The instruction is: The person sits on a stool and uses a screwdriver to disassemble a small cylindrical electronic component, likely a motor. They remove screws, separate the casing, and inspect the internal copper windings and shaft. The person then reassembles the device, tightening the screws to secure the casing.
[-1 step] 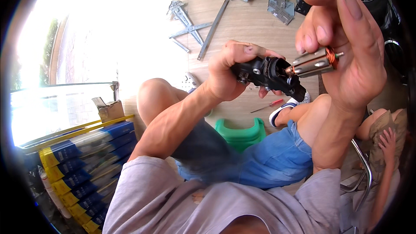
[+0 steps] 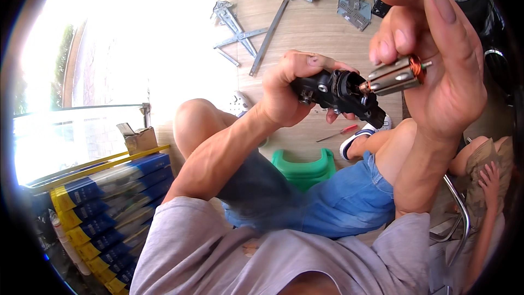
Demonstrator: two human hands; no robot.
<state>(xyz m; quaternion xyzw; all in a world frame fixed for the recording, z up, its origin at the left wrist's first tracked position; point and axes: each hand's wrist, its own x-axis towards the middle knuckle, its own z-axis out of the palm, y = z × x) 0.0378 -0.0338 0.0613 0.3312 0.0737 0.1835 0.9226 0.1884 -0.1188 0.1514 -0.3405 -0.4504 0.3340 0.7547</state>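
My left hand (image 2: 289, 84) is closed around a black motor housing (image 2: 327, 90), thumb on top and fingertips showing underneath. From the housing's open end sticks a motor armature (image 2: 396, 75) with a ridged metal core, copper windings and a thin shaft tip pointing right. Its copper commutator end is at the housing's mouth. Beside and behind the armature is my right hand (image 2: 442, 71), palm toward me, with its fingers apart and loosely curved. Some right fingertips come close to the core's upper side; whether they touch it I cannot tell.
A scissor-shaped metal window regulator (image 2: 240, 35) and metal plates (image 2: 353, 12) lie on the floor. A red-handled screwdriver (image 2: 338, 133) is near my foot, by a green plastic stool (image 2: 305, 169). Blue-and-yellow packages (image 2: 109, 213) are stacked at left; another person's hand (image 2: 488, 179) is at right.
The armature's free end has tilted up very slightly, and my right fingertips have shifted a little left. My left hand and the housing look the same.
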